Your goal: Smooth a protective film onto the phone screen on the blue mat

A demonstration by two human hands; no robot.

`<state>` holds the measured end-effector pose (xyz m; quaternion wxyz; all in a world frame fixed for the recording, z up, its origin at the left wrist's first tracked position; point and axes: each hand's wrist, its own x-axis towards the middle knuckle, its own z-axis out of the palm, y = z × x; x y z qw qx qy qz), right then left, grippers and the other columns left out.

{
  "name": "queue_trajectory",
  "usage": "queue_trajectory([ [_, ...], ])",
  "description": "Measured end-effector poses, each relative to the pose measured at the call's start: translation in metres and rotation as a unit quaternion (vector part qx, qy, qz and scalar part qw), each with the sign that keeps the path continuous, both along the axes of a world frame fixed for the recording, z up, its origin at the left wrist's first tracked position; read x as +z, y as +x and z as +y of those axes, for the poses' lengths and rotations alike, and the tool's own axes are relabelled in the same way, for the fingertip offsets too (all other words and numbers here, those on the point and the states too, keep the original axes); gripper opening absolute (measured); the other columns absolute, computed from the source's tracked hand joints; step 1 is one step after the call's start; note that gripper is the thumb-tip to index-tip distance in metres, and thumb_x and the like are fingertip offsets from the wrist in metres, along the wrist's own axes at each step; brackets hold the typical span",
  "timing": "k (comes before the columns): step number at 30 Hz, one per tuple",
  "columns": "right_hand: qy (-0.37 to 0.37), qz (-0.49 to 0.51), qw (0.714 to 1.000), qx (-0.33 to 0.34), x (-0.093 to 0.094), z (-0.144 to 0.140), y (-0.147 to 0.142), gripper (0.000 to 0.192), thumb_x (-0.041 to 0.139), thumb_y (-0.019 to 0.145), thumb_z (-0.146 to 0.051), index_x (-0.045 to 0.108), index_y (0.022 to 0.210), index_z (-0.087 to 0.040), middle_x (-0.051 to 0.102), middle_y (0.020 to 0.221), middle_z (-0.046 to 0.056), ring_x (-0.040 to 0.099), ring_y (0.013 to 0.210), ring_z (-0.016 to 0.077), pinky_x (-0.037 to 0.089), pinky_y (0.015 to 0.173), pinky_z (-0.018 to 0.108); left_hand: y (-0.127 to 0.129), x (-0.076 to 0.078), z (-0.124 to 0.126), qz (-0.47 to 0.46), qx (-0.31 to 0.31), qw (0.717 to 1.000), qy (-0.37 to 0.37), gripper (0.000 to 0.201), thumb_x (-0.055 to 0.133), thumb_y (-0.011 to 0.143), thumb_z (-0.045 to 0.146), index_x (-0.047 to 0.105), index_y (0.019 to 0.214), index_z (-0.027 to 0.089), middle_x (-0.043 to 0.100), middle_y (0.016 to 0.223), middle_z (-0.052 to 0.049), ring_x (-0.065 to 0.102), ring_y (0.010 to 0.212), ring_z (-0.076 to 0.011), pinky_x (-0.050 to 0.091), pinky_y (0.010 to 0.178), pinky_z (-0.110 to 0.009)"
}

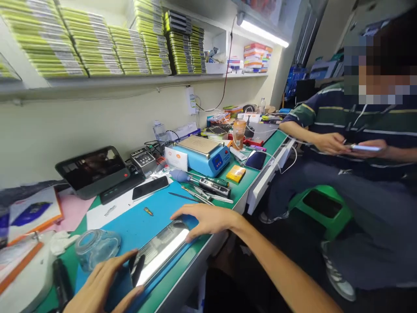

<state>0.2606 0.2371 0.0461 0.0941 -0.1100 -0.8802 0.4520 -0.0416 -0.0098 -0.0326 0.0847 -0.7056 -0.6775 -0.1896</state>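
Observation:
A smartphone (163, 252), its glossy face reflecting a bright band of light, is at the front of the blue mat (130, 226). My left hand (106, 280) grips its near-left end, thumb on the front edge and fingers on the back edge. Around the far-right end curls my right hand (206, 221), thumb and fingers on opposite edges. Whether the phone rests on the mat or is slightly raised, I cannot tell. Close to my left hand stands a glass jar (97, 248). A small brass-coloured piece (148, 211) lies behind the phone.
Behind my right hand are tweezers, an electric screwdriver (215, 187) and a blue air blower (180, 175). A blue heating plate machine (202, 154), a dark phone (150, 188) and a screen device (93, 167) stand further back. On the right, a seated person (352, 117) holds a phone.

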Motion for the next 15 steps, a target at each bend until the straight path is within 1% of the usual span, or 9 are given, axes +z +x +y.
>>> queue_trajectory([
  [2,0.049,-0.029,0.998,-0.019,0.003,0.001,-0.004,0.076,0.090,0.081,-0.036,0.064,0.151,-0.021,0.066,0.150,0.011,0.060,0.141,0.0301,0.047,0.116,0.036,0.000,0.008,0.003,0.019,-0.006,1.000,0.007,0.058,0.059,0.102,0.065,0.045,0.153,0.043,0.073,0.132,0.002,0.076,0.114,-0.0216,0.069,0.088,-0.031],
  [4,0.089,-0.054,0.994,-0.046,0.006,0.001,-0.007,0.080,0.091,0.078,-0.033,0.063,0.152,-0.017,0.067,0.147,0.015,0.059,0.141,0.0341,0.050,0.112,0.038,0.001,0.015,0.005,0.025,-0.011,0.999,0.015,0.058,0.060,0.102,0.065,0.046,0.153,0.041,0.074,0.132,0.002,0.077,0.112,-0.0211,0.068,0.085,-0.031],
  [6,0.106,-0.070,0.991,-0.050,0.010,0.000,-0.010,0.076,0.091,0.076,-0.030,0.068,0.146,-0.015,0.069,0.141,0.016,0.061,0.137,0.0359,0.053,0.107,0.039,0.002,0.020,0.006,0.018,-0.011,1.000,0.021,0.060,0.061,0.100,0.067,0.047,0.153,0.040,0.074,0.132,0.001,0.078,0.108,-0.0225,0.069,0.083,-0.034],
  [8,0.100,-0.063,0.992,-0.046,0.013,0.000,-0.011,0.063,0.088,0.075,-0.026,0.075,0.136,-0.016,0.073,0.135,0.014,0.065,0.131,0.0350,0.055,0.103,0.037,0.004,0.021,0.006,0.006,-0.017,1.000,0.020,0.063,0.064,0.098,0.068,0.049,0.152,0.040,0.074,0.131,0.000,0.079,0.104,-0.0238,0.069,0.081,-0.034],
  [9,0.092,-0.051,0.993,-0.050,0.014,-0.001,-0.012,0.053,0.085,0.078,-0.024,0.078,0.130,-0.017,0.075,0.131,0.012,0.067,0.129,0.0336,0.055,0.102,0.036,0.005,0.020,0.006,-0.002,-0.017,1.000,0.020,0.063,0.064,0.098,0.069,0.051,0.152,0.039,0.074,0.130,-0.001,0.079,0.104,-0.0246,0.070,0.081,-0.035],
  [11,0.074,-0.028,0.994,-0.068,0.014,-0.002,-0.013,0.036,0.070,0.087,-0.017,0.082,0.121,-0.017,0.078,0.125,0.010,0.070,0.123,0.0295,0.056,0.101,0.034,0.007,0.020,0.005,-0.019,-0.013,1.000,0.020,0.062,0.062,0.098,0.072,0.053,0.150,0.039,0.074,0.130,-0.002,0.079,0.105,-0.0261,0.070,0.082,-0.036],
  [12,0.066,-0.021,0.994,-0.079,0.013,-0.002,-0.014,0.035,0.060,0.090,-0.013,0.083,0.117,-0.017,0.079,0.123,0.010,0.071,0.120,0.0273,0.057,0.100,0.034,0.008,0.019,0.005,-0.026,-0.009,0.999,0.022,0.062,0.061,0.098,0.073,0.055,0.149,0.040,0.074,0.130,-0.002,0.079,0.105,-0.0266,0.070,0.082,-0.037],
  [13,0.059,-0.015,0.994,-0.091,0.012,-0.003,-0.015,0.038,0.053,0.091,-0.009,0.083,0.113,-0.016,0.080,0.122,0.010,0.072,0.117,0.0255,0.057,0.099,0.034,0.009,0.019,0.004,-0.032,-0.003,0.999,0.022,0.061,0.060,0.098,0.075,0.055,0.148,0.041,0.074,0.130,-0.001,0.078,0.105,-0.0268,0.071,0.082,-0.038],
  [15,0.041,-0.005,0.993,-0.109,0.010,-0.004,-0.019,0.042,0.046,0.090,-0.003,0.083,0.106,-0.016,0.081,0.117,0.010,0.074,0.112,0.0244,0.059,0.097,0.035,0.012,0.019,0.003,-0.039,0.012,0.999,0.013,0.061,0.060,0.097,0.076,0.056,0.148,0.044,0.072,0.131,0.000,0.078,0.106,-0.0265,0.071,0.083,-0.039],
])
